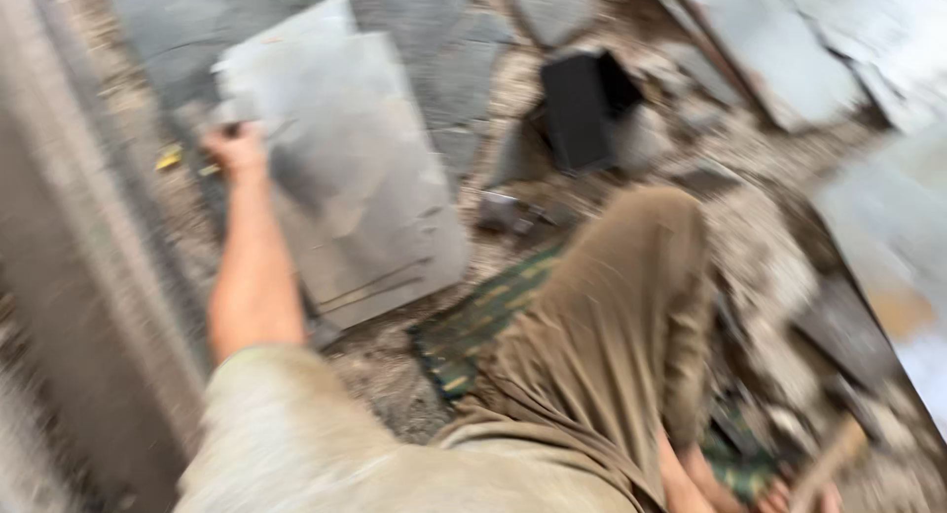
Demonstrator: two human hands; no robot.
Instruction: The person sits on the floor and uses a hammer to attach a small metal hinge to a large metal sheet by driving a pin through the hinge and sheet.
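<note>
Two hands: left hand point(235, 146), right hand point(789, 495).
Left grip: closed on the top-left edge of a grey slate slab point(345, 168) lying on the rubble ground point(760, 247).
Right grip: around a wooden handle point(829, 459); tightness cannot be told.

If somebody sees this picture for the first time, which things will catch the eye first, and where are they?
First comes the large grey metal sheet lying on rubble at upper left, with the left hand at its left edge, closed on something small and dark. Next is the bent knee in brown trousers at centre, and a black box above it. At the bottom right, the right hand is on a wooden handle.
</note>
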